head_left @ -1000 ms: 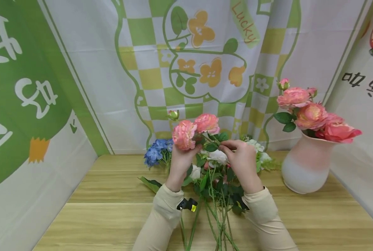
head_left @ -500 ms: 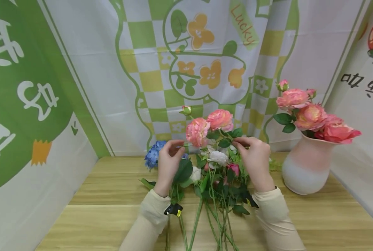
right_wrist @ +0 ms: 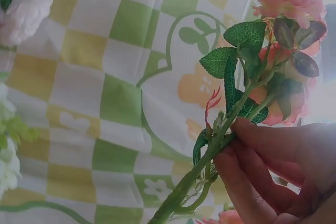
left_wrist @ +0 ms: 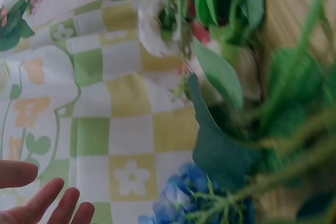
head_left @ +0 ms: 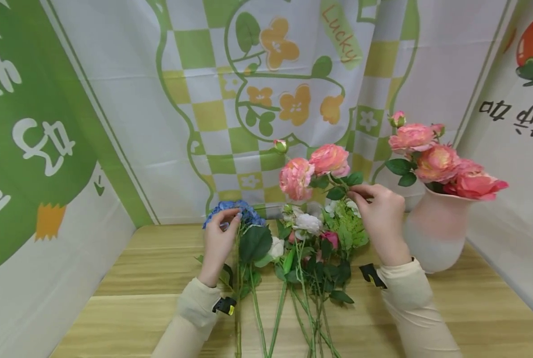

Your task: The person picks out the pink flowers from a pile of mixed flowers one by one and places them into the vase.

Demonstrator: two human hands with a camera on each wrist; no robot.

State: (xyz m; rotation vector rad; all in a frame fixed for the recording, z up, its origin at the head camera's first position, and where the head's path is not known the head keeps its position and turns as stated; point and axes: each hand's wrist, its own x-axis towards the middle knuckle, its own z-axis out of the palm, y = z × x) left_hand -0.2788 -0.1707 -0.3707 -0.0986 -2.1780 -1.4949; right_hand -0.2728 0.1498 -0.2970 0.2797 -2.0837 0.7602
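Hanging behind the vase [head_left: 436, 231], a green-and-white checked cloth [head_left: 197, 54] makes up most of the backdrop, and the wooden desk [head_left: 127, 286] spreads out beneath. The vase itself stands upright, pink above and fading to white, with a cluster of pink peonies [head_left: 438, 163] in its mouth, so the filling looks begun but far from complete.

Left of the vase lies a loose pile of leafy flower stems [head_left: 320, 271]; all of these are outside it and, as I judge, make up most of what is left.

Raised above that pile, also left of the vase and not in it, is a peony spray [head_left: 330, 160] with 2 open blooms. Its lower stem end is out of sight.

The right hand [head_left: 379, 216], just left of the vase, pinches the spray's stem between thumb and fingers. The left hand [head_left: 218, 241], farthest left of the vase, holds nothing, its fingers loosely apart near a blue hydrangea [head_left: 250, 214].

Smaller again, among the stems left of the vase, are 1 white rose [head_left: 276, 247] and 1 magenta rosebud [head_left: 330, 239]. Smallest is the closed bud [head_left: 280, 145] on the held spray.
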